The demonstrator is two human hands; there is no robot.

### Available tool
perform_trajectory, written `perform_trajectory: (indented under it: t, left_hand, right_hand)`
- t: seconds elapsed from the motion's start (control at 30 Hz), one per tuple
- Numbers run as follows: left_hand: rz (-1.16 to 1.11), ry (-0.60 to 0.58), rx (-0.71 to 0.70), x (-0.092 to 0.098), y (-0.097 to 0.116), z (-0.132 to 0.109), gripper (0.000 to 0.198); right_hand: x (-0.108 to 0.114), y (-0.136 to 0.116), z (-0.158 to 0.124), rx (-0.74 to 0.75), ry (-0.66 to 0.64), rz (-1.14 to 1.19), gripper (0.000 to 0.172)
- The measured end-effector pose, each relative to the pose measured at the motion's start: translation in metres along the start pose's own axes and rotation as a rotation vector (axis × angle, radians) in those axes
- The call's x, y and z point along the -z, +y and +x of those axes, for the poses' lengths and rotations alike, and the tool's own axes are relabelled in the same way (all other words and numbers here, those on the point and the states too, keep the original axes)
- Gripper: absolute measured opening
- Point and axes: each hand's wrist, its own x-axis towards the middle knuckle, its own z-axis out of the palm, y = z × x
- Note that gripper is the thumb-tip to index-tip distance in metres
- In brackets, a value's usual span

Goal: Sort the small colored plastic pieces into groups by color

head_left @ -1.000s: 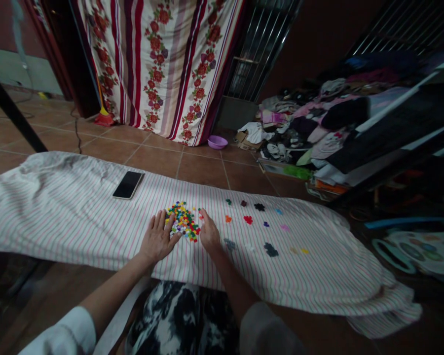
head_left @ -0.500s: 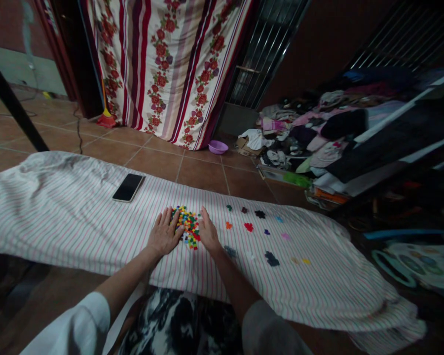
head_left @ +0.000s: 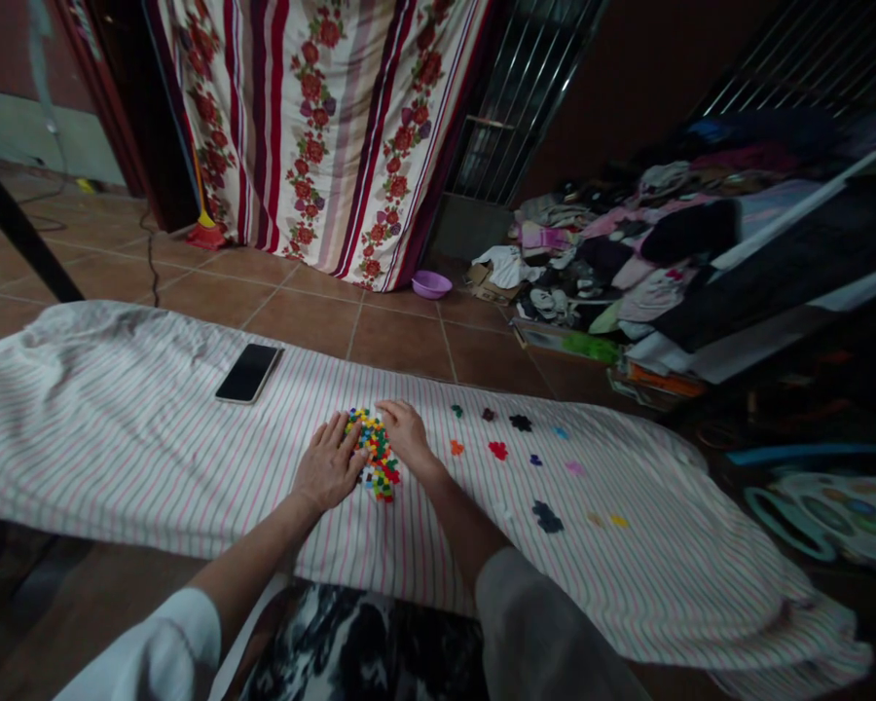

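Note:
A mixed pile of small coloured blocks (head_left: 381, 469) lies on the striped cloth, between my two hands. My left hand (head_left: 327, 465) rests flat along the pile's left side, fingers spread, the fingertips touching blocks. At the upper right edge of the pile is my right hand (head_left: 407, 438), its fingers stretched leftward over the border and nothing visibly held. Right of it, small single-colour groups lie apart: dark green pieces (head_left: 456, 411), black pieces (head_left: 521, 423), orange pieces (head_left: 456, 447), red pieces (head_left: 497, 451), dark grey pieces (head_left: 547, 517) and yellow pieces (head_left: 619, 521), among others.
A phone (head_left: 249, 373) lies on the striped cloth (head_left: 153, 438), left of the pile. Beyond the cloth, a purple basin (head_left: 431, 284) and a red broom (head_left: 205, 234) stand on the tiled floor. Heaped clothes (head_left: 613, 253) fill the far right.
My right hand has turned inward over the pile's upper right edge, its fingers now pointing left. My right forearm now covers the light grey and white groups. The left hand stays nearly in place.

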Motion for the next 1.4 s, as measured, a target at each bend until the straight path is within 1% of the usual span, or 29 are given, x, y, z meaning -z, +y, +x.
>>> perform_trajectory:
  t: [0.1,0.23,0.4,0.5,0.6,0.73,0.83,0.93,1.03,1.23,1.4]
  left_hand:
    - [0.032,-0.007,0.021,-0.002,0.001,0.0,0.057]
    - [0.045,-0.034,0.028,0.0,0.003,0.002,0.054]
    - [0.029,-0.026,0.012,0.005,0.002,0.002,0.053]
    - [0.004,-0.01,0.001,0.005,0.001,0.002,0.053]
    - [-0.015,-0.002,0.003,0.004,0.0,0.002,0.052]
    - [-0.029,0.005,0.03,0.002,-0.001,0.002,0.052]
    - [-0.053,-0.007,0.01,0.001,-0.003,0.002,0.051]
    - [-0.062,-0.01,-0.017,0.001,-0.004,0.001,0.049]
    - [-0.05,-0.009,-0.025,0.002,-0.004,0.001,0.048]
    - [-0.048,-0.003,-0.029,0.003,-0.004,0.002,0.048]
    - [-0.033,-0.002,-0.026,0.004,-0.005,0.002,0.049]
  right_hand:
    - [-0.003,-0.008,0.016,-0.017,-0.106,-0.112,0.027]
    - [-0.009,-0.012,0.023,-0.102,-0.211,-0.183,0.022]
    - [-0.009,-0.016,0.03,-0.274,-0.227,-0.211,0.021]
    - [-0.008,-0.021,0.034,-0.312,-0.267,-0.241,0.021]
    - [-0.007,-0.024,0.035,-0.333,-0.278,-0.266,0.02]
    - [-0.009,-0.024,0.033,-0.35,-0.246,-0.239,0.018]
    - [-0.01,-0.019,0.033,-0.36,-0.194,-0.195,0.021]
    - [-0.009,-0.011,0.032,-0.383,-0.151,-0.107,0.018]
    - [-0.005,-0.001,0.03,-0.373,-0.111,-0.007,0.015]
    - [0.013,0.021,0.026,-0.358,-0.036,0.03,0.017]
    - [0.038,0.044,0.024,-0.386,0.079,-0.032,0.02]
